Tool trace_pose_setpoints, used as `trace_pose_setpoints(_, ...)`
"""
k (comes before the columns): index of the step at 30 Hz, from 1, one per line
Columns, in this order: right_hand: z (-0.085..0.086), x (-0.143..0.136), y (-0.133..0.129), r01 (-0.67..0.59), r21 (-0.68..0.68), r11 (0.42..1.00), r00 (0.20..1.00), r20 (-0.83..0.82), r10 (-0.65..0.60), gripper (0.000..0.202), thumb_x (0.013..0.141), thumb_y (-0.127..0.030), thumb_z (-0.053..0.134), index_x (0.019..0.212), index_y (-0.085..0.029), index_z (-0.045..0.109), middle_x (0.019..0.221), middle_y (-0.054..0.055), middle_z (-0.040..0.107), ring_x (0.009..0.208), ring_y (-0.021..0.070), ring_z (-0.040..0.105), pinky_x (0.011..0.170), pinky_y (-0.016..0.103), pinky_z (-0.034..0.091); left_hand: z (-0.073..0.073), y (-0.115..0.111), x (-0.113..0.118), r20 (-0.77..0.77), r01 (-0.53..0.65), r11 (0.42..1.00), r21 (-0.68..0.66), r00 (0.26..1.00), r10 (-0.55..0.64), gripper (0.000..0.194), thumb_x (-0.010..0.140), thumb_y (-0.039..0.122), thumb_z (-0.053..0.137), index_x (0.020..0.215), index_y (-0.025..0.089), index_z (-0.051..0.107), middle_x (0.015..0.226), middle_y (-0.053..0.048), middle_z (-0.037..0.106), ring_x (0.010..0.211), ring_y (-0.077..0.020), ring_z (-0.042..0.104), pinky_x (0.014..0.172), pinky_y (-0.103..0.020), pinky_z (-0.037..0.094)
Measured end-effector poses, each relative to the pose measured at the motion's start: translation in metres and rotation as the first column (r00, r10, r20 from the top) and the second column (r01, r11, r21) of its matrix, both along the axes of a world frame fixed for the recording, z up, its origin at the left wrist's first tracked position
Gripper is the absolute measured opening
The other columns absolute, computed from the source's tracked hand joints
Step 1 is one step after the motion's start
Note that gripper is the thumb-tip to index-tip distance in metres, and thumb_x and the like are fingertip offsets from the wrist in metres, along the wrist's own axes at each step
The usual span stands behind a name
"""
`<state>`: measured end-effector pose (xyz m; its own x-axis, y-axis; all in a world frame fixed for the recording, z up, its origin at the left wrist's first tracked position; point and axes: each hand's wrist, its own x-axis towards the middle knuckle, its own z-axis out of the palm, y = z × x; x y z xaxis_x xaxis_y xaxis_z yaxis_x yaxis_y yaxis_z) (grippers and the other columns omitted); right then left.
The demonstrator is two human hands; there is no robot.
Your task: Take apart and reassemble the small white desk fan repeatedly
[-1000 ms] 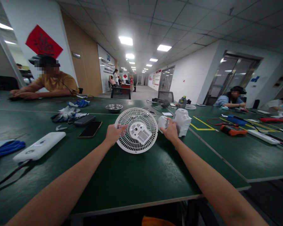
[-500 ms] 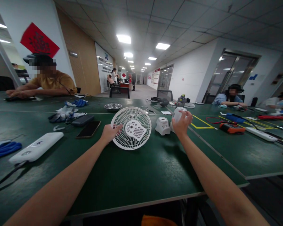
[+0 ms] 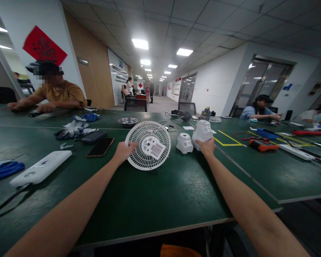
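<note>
My left hand (image 3: pixel 123 151) pinches the left rim of a round white fan grille (image 3: pixel 135 159), which stands tilted up off the green table with its vented centre plate facing me. Well to the right, my right hand (image 3: pixel 207 146) grips the lower right part of a white vented motor housing (image 3: pixel 202 131); the thumb shows in front, while most fingers are hidden behind it. This housing leans slightly. A second, smaller-looking white vented housing (image 3: pixel 184 143) stands on the table just left of it, between the grille and my right hand.
On the green table (image 3: pixel 149 203) lie a phone (image 3: pixel 100 147), a white power bank (image 3: pixel 41 167) and gloves (image 3: pixel 73 130) to the left. A metal bowl (image 3: pixel 127 122) is behind the grille. An orange multimeter (image 3: pixel 262 145) lies right. People sit at the far left and right.
My right hand has shifted from the top of the motor housing down to its lower right side, and the housing now leans. The left hand and grille hardly move.
</note>
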<state>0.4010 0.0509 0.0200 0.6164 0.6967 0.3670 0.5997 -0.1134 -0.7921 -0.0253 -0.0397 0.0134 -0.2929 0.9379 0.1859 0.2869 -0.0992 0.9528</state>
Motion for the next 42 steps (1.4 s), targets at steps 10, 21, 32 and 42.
trace_pose_setpoints(10, 0.043, -0.055, -0.027, -0.063, 0.284, 0.957, 0.978, 0.209, 0.002, 0.081, 0.063, -0.065, 0.067, 0.122, -0.017, 0.037, 0.107, 0.016, 0.065, 0.097, 0.0354, 0.063, 0.082, 0.044, 0.048, 0.002, -0.001, 0.001, 0.016, 0.01, 1.0, -0.011, 1.0, -0.01, 0.029, 0.074, 0.036, 0.073, 0.09, 0.012, 0.07, 0.084, -0.009, 0.075, 0.072, -0.0237, 0.072, 0.064, -0.034, 0.058)
trace_pose_setpoints(21, 0.013, -0.086, -0.028, -0.127, 0.0, 0.992, 0.968, 0.218, 0.124, 0.075, 0.067, -0.066, 0.061, 0.12, -0.019, 0.035, 0.111, 0.016, 0.062, 0.097, 0.0322, 0.062, 0.081, 0.044, 0.048, -0.002, 0.002, -0.001, -0.024, -0.011, 1.0, 0.017, 1.0, 0.011, 0.024, 0.075, 0.034, 0.073, 0.085, 0.013, 0.071, 0.078, -0.008, 0.074, 0.069, -0.0234, 0.071, 0.062, -0.032, 0.057)
trace_pose_setpoints(32, 0.026, -0.022, -0.015, -0.027, 0.176, 0.984, 0.98, 0.197, -0.009, 0.08, 0.064, -0.061, 0.066, 0.123, -0.017, 0.035, 0.111, 0.016, 0.062, 0.098, 0.0333, 0.061, 0.083, 0.042, 0.046, 0.002, -0.002, 0.002, 0.003, 0.013, 1.0, 0.017, 1.0, -0.013, 0.025, 0.076, 0.034, 0.072, 0.088, 0.013, 0.071, 0.081, -0.009, 0.075, 0.07, -0.0231, 0.071, 0.062, -0.032, 0.058)
trace_pose_setpoints(42, 0.018, 0.016, -0.007, -0.004, 0.14, 0.99, 0.998, 0.066, -0.006, 0.08, 0.056, -0.054, 0.074, 0.119, -0.018, 0.04, 0.11, 0.015, 0.062, 0.099, 0.0338, 0.061, 0.086, 0.045, 0.045, 0.001, -0.001, 0.0, -0.045, 0.008, 1.0, 0.009, 0.999, -0.007, 0.033, 0.075, 0.04, 0.072, 0.093, 0.012, 0.071, 0.084, -0.011, 0.075, 0.071, -0.0243, 0.071, 0.065, -0.035, 0.058)
